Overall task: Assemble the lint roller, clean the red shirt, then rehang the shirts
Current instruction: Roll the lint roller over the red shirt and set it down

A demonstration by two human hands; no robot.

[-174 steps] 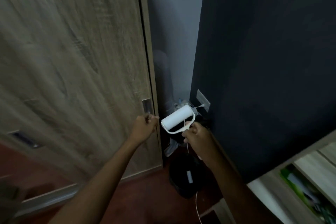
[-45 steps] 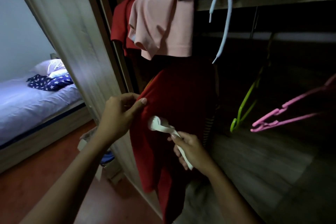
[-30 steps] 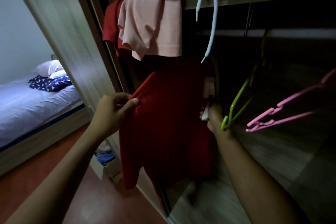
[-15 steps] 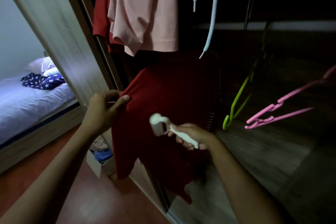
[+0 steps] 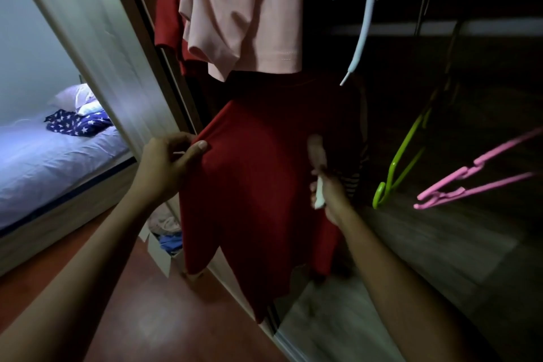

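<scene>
Dim overall. Brightest zone far left: bed (image 5: 44, 161) lit cool bluish-white, source out of view. Wardrobe interior (image 5: 484, 82) at right near black, detail lost. Pink shirt (image 5: 244, 9) catches moderate light; red shirt (image 5: 258, 191) dull. Motion blur on lint roller (image 5: 318, 153) and right hand (image 5: 332, 189); pink hanger (image 5: 470, 179) smeared. Wide-angle slant of wardrobe door (image 5: 97, 38) towards left edge

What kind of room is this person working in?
Probably a bedroom, at an open wardrobe: a bed with a pillow on the left, a red shirt hanging inside, a green hanger and a pink hanger bare beside it.
</scene>
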